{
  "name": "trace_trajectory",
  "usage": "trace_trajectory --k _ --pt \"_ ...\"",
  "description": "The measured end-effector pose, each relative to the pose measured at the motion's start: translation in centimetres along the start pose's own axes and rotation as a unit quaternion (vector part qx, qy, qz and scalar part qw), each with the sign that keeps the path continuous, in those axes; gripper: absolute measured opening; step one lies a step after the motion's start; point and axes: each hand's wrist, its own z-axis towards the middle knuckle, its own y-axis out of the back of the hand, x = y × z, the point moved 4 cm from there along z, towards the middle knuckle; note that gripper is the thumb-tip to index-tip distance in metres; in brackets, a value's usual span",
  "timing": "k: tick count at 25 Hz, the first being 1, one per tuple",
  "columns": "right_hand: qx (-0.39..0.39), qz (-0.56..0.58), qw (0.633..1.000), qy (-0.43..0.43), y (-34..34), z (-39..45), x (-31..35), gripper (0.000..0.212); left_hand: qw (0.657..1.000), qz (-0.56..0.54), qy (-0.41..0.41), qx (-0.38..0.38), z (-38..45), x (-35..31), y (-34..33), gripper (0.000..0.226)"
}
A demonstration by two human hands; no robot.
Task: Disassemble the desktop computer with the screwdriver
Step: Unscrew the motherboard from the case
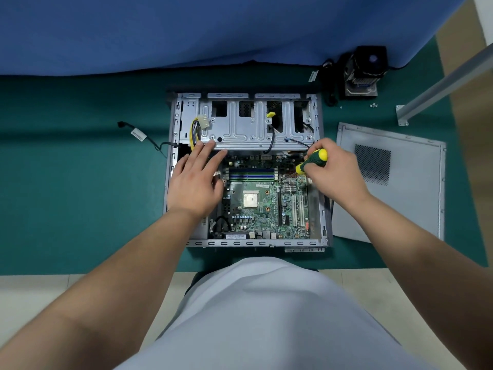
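Pale floor nearest, then a green mat [80,209] spread beneath the work, blue cloth [186,30] hanging at the back.

Closest on the mat: desktop computer [246,169] lying on its side, open to view, cover already off. Motherboard [266,198] still seated inside, bare processor [250,198] exposed at its middle, memory slots [252,173] just beyond, seemingly emptied, though hard to be sure.

Left hand [196,180] resting flat over the case's left interior, fingers straight and spread, tips touching the edge of the metal drive cage [253,126]; holding nothing, likely steadying the chassis. Right hand [333,169] curled round the green-and-yellow screwdriver [312,161], shaft angled down toward the board's upper right area; tip too small to place on a particular screw.

Right of the case, removed side panel [389,180] lying flat. Farther back, cooler with fan [364,70] set aside on the mat, a few loose screws [373,104] near it. Left of the case, a loose cable [141,136] trailing out.

Judged roughly midway: panel and cooler out; board screws probably in hand now; motherboard, drive cage and yellow power leads [197,129] left to come out.
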Motion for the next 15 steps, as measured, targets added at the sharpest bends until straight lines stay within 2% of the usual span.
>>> trace_trajectory --k 3,6,8,10,11,12,14,15 --pt "-0.02 0.077 0.996 -0.033 1.1 -0.5 0.0 0.016 1.0 -0.005 -0.011 -0.025 -0.3 -0.2 0.3 0.062" --pt "-0.034 0.171 0.983 -0.058 1.9 -0.6 -0.2 0.021 0.992 -0.106 -0.038 -0.051 -0.6 -2.6 0.6 0.052" --pt "-0.039 0.224 0.971 -0.071 2.4 -0.5 -0.3 0.023 0.976 -0.218 -0.025 0.012 -0.8 -5.3 0.1 0.046" --pt "-0.043 0.271 0.958 -0.082 2.7 -0.5 -0.6 0.021 0.929 -0.349 0.078 0.096 -0.5 -7.2 -0.8 0.041" --pt "-0.044 0.289 0.953 -0.085 2.8 -0.5 -0.6 0.02 0.885 -0.421 0.155 0.125 -0.4 -7.8 -1.2 0.039" --pt "-0.043 0.305 0.947 -0.088 2.9 -0.5 -0.6 0.02 0.814 -0.51 0.235 0.147 -0.4 -8.4 -1.6 0.038" --pt "-0.037 0.341 0.934 -0.097 2.9 -0.6 -0.7 0.019 0.615 -0.684 0.357 0.161 -0.3 -9.8 -2.1 0.037" --pt "-0.032 0.359 0.927 -0.103 2.9 -0.6 -0.8 0.018 0.537 -0.732 0.388 0.155 -0.2 -10.3 -2.2 0.035"
